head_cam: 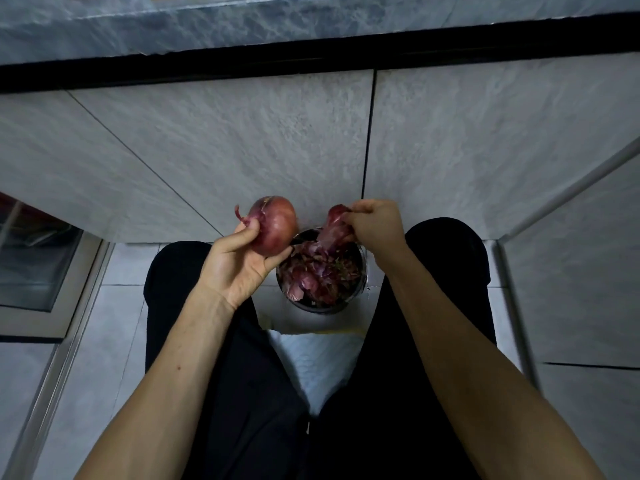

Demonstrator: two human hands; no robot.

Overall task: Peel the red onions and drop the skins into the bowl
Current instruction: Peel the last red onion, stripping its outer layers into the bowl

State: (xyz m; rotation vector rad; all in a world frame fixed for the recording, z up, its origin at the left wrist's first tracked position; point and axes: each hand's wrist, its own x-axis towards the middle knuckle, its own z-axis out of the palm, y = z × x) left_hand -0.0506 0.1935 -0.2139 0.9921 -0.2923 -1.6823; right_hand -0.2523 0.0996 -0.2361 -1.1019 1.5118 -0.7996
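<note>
My left hand [239,261] grips a red onion [275,225] from below and the side, holding it up just left of the bowl. A thin curl of skin sticks out at the onion's left. My right hand [375,225] pinches a strip of red onion skin [332,226] that hangs down over the bowl. The dark round bowl [360,292] stands on the floor between my knees and holds several red skins.
Grey cabinet doors [242,150] rise right behind the bowl, under a stone counter edge [311,15]. My legs in black trousers [207,341] flank the bowl. A white cloth [322,362] lies between them. A glass-fronted unit [38,258] stands at the left.
</note>
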